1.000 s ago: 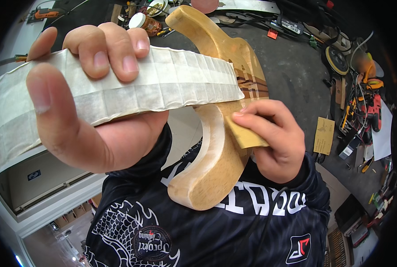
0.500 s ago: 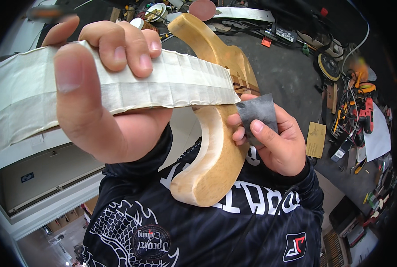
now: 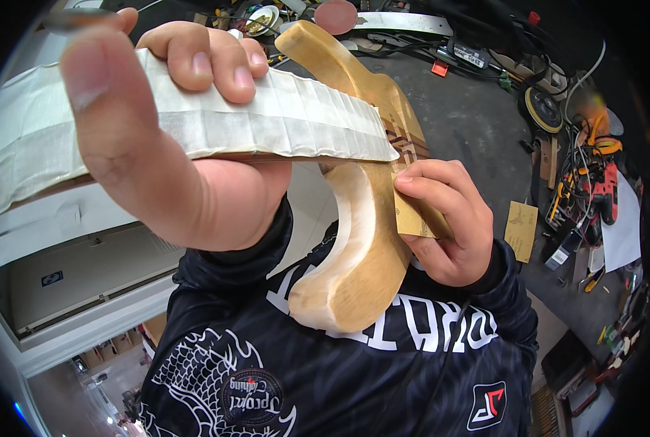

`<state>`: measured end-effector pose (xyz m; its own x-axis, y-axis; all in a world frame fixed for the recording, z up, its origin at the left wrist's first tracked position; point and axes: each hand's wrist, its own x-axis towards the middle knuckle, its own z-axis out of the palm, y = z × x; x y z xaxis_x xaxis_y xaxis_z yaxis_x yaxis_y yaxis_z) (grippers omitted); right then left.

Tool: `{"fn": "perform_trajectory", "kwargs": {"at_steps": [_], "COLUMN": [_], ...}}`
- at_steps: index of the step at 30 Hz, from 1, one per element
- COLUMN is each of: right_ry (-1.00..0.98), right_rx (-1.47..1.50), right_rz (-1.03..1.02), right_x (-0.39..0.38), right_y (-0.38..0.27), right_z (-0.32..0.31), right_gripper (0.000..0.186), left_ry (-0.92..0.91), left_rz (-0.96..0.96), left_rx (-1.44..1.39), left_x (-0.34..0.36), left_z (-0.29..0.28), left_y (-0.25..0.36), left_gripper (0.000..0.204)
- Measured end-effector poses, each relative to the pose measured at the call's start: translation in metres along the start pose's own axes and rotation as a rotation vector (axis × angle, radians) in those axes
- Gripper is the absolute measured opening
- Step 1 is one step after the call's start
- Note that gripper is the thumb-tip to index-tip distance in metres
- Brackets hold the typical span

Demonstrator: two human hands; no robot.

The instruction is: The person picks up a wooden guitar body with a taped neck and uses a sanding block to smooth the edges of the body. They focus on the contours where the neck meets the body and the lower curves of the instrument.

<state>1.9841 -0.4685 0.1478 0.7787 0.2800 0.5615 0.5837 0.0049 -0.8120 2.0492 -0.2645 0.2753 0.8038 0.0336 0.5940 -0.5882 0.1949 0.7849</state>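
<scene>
An electric guitar body (image 3: 361, 280) of pale, bare-looking wood, with darker striped laminations near the neck joint, is held up before my chest. Its neck (image 3: 296, 120), wrapped in strips of cream masking tape, runs off to the left. My left hand (image 3: 175, 175) is closed around that neck, thumb on the near side and fingertips over the tape. Beside the neck joint, my right hand (image 3: 459, 218) pinches a folded piece of sandpaper (image 3: 411, 213) against the body's edge. The sandpaper's tan backing faces me; its grit side is hidden.
A dark workbench (image 3: 470, 116) lies beyond the guitar. On it are another tan sandpaper piece (image 3: 520, 231), a round sanding pad (image 3: 542, 109), a red power tool (image 3: 609, 193), white paper (image 3: 622, 234) and tangled cables. A small bowl (image 3: 261, 22) and a reddish disc (image 3: 336, 16) sit at the back.
My right hand has turned over, so the sandpaper shows its tan backing instead of its grey side, and it now presses at the body's edge. The guitar has shifted slightly.
</scene>
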Motion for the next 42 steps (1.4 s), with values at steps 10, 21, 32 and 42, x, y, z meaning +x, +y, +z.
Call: {"fn": "perform_trajectory", "kwargs": {"at_steps": [10, 21, 32, 42], "right_ry": [-0.019, -0.231, -0.248, -0.085], "right_rx": [0.323, 0.431, 0.171, -0.025], "right_rz": [0.079, -0.144, -0.29, -0.436], "right_x": [-0.015, 0.01, 0.035, 0.041], "right_y": [0.001, 0.029, 0.033, 0.033], "right_z": [-0.033, -0.039, -0.023, -0.016], "right_gripper": [0.046, 0.05, 0.047, 0.038], "left_ry": [0.054, 0.035, -0.002, -0.073], "left_rz": [0.027, 0.097, 0.051, 0.001], "left_rx": [0.166, 0.198, 0.243, 0.244], "left_x": [-0.016, -0.029, -0.025, -0.022], "left_z": [0.031, 0.031, 0.011, 0.005], "left_y": [0.022, 0.027, 0.033, 0.034], "left_gripper": [0.065, 0.094, 0.082, 0.072]}}
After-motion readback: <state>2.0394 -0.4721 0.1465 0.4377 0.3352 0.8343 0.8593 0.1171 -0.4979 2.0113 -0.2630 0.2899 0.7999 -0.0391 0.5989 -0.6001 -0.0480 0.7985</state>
